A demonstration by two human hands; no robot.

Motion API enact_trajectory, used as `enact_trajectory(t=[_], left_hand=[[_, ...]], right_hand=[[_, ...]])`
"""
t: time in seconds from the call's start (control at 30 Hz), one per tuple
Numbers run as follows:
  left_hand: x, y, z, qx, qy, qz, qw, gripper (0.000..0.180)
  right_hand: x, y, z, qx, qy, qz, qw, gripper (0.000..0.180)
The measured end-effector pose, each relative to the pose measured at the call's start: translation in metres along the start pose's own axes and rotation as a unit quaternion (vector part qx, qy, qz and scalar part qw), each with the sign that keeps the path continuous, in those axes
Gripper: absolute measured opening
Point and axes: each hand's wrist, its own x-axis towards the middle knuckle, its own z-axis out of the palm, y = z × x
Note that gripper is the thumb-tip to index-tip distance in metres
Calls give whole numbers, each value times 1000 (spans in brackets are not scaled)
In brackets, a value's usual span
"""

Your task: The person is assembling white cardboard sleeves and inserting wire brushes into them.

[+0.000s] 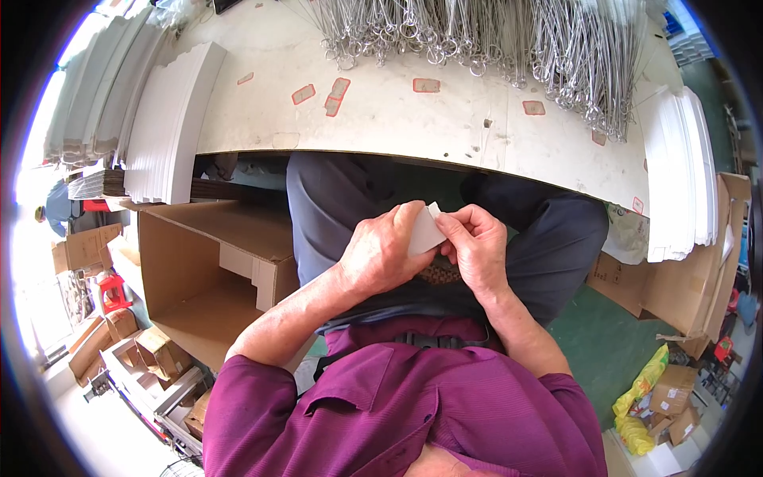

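Observation:
A small white carton [427, 230] is held over my lap, between my two hands. My left hand [384, 246] wraps round its left side with the fingers closed. My right hand [478, 242] pinches the carton's upper right edge between thumb and fingers, near a raised flap. My fingers hide much of the carton, and its inside cannot be seen. On the table [381, 119] beyond my knees lies a thick heap of thin metal wires with ring ends [445, 36].
Stacks of flat white cartons stand at the table's left [171, 123] and right [675, 171] ends. An open brown cardboard box [207, 278] sits by my left leg, holding some white pieces. Another brown box [675, 286] is at the right. A yellow bag [640, 405] lies lower right.

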Motion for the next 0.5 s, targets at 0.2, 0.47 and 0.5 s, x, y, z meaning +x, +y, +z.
enact_trajectory(t=[0.2, 0.47, 0.5], left_hand=[[-2, -1, -1, -3, -12, 17, 1000, 63], [2, 6, -8, 16, -6, -24, 1000, 61], [2, 7, -10, 10, 4, -16, 1000, 60]], right_hand=[[-3, -1, 1, -32, 6, -10, 999, 17], [-12, 11, 8, -100, 5, -154, 983, 20], [-10, 14, 9, -72, -11, -165, 984, 25]])
